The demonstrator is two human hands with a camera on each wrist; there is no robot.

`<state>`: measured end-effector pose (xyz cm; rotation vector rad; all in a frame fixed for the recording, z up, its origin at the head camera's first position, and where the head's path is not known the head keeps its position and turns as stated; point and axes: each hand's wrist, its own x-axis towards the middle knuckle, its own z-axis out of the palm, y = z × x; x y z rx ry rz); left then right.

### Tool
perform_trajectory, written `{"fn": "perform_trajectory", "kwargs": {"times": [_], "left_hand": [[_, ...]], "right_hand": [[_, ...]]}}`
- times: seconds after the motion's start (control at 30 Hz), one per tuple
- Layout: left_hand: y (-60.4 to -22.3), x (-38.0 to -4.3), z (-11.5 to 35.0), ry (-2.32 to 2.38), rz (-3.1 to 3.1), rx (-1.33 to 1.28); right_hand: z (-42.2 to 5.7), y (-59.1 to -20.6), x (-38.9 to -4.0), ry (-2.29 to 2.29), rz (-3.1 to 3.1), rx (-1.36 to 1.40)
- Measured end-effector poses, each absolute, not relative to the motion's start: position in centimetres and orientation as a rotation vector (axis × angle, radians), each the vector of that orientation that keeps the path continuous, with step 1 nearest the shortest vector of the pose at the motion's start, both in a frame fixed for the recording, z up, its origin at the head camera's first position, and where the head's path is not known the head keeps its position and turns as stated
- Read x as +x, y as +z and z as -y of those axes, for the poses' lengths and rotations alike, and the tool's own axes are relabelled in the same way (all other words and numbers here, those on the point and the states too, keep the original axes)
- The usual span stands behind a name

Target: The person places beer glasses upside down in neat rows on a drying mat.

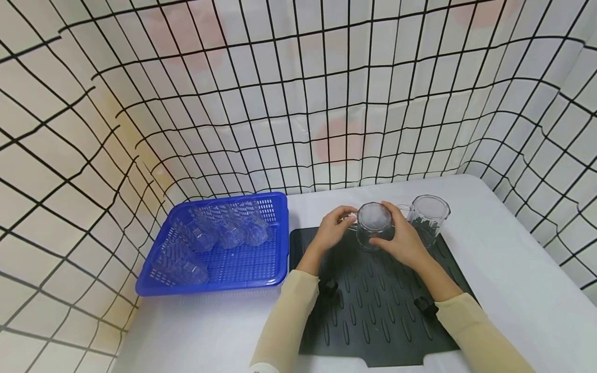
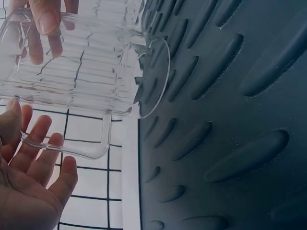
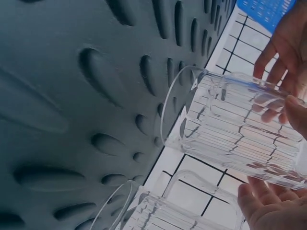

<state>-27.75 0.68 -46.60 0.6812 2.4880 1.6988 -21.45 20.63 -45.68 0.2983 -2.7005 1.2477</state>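
A clear glass mug (image 1: pixel 374 220) is bottom up at the far part of the dark ribbed mat (image 1: pixel 368 311), its rim close over the mat. My right hand (image 1: pixel 402 239) holds it round the body, thumb on the near side and fingers on the far side. On the left, my left hand (image 1: pixel 332 228) is at the mug's handle (image 2: pixel 103 139), fingers spread behind it and thumb near its upper end. Just right of my right hand, a second glass mug (image 1: pixel 430 208) stands upside down on the mat's far right corner, handle toward the left.
To the left sits a blue plastic basket (image 1: pixel 233 284) with several clear glass mugs (image 1: pixel 230 230) inside. White tabletop (image 1: pixel 196 331) surrounds the mat and basket. A white wall with a black grid pattern (image 1: pixel 303 103) encloses the back and sides.
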Motion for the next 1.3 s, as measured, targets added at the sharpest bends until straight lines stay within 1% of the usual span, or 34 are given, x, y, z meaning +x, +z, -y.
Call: {"fn": "perform_trajectory", "kwargs": {"times": [0.37, 0.53, 0.67, 0.7, 0.9, 1.3], "left_hand": [[-47.4, -28.3, -0.8, 1.78, -2.44, 0.611], [-46.7, -27.8, -0.8, 1.763, -2.443, 0.589], [-46.9, -28.0, -0.8, 1.728, -2.452, 0.591], [-47.5, -28.4, -0.9, 1.723, -2.456, 0.588], [-48.0, -28.5, -0.9, 1.746, -2.443, 0.572], [-48.4, -28.3, -0.6, 1.901, -2.437, 0.549]], "right_hand": [[-20.5, -45.6, -22.2, 1.269, 2.745, 0.307], [-20.4, -45.6, -22.4, 1.274, 2.764, 0.258], [-20.3, -45.6, -22.1, 1.246, 2.791, 0.216], [-20.2, -45.6, -22.0, 1.238, 2.801, 0.203], [-20.3, -46.7, -21.6, 1.203, 2.868, 0.127], [-20.9, -48.3, -20.5, 1.3, 2.828, 0.103]]}}
